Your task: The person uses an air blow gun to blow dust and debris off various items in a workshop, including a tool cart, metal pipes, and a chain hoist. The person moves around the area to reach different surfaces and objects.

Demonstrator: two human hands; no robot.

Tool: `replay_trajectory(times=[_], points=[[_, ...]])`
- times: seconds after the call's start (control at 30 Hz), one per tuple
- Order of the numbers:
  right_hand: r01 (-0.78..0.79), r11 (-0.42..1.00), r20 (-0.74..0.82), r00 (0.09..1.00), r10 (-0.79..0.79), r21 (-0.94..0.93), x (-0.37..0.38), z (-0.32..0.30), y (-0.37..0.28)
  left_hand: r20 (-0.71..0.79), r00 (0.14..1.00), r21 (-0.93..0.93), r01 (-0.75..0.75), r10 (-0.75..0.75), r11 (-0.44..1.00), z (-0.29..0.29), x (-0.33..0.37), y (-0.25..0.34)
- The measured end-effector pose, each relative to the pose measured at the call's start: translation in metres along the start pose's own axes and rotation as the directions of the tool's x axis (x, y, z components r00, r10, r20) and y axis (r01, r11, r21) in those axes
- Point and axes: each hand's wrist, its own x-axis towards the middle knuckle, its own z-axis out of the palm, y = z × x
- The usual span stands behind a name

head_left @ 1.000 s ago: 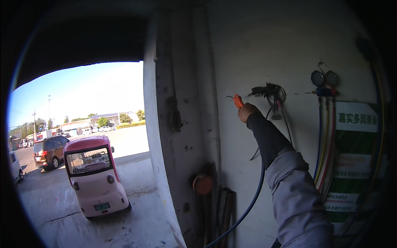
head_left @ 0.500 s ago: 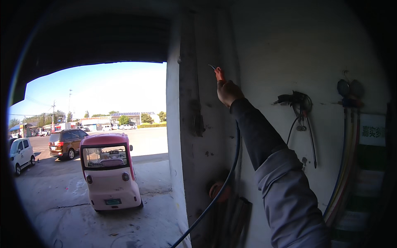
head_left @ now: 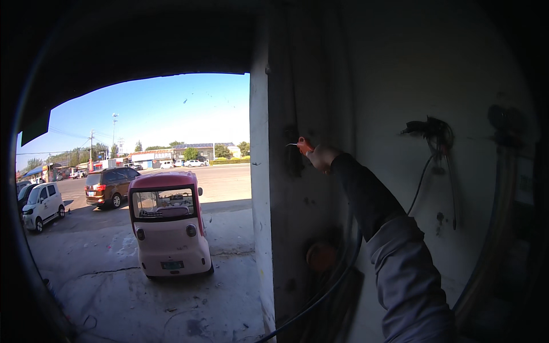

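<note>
My right hand (head_left: 323,157) is closed around an orange-red air blow gun (head_left: 304,145), held out at arm's length in front of the dark wall pillar. A thin, bent metal nozzle (head_left: 292,144) points left from the gun. Below my forearm, a dark air hose (head_left: 343,280) curves down and off the lower edge; its join to the gun is hidden. Some dark fitting on the pillar lies just behind the nozzle, too dim to make out. Out of the picture is my left hand.
Beyond the doorway edge (head_left: 261,171) stands a small pink and white vehicle (head_left: 174,246). A brown van (head_left: 108,186) and white car (head_left: 44,204) are farther left. A black tool with a cable (head_left: 432,134) hangs on the right wall. A round reddish object (head_left: 321,256) sits low by the pillar.
My right hand has come down along the pillar with the blow gun, whose nozzle now points more level. The view has turned slightly left, and the indoor wall looks darker.
</note>
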Motion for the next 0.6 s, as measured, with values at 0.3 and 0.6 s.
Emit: replay_trajectory(times=[0.3,0.6], points=[[-0.277,0.956,-0.264,0.933,0.244,-0.096,-0.091,-0.001,0.008,0.189,0.975,-0.054,-0.107,0.116,0.993,-0.080,0.020,-0.036],[-0.460,0.879,-0.180,0.882,0.436,-0.126,-0.169,-0.071,0.058,0.284,0.951,-0.091,-0.101,0.123,0.991,-0.129,0.010,-0.071]])
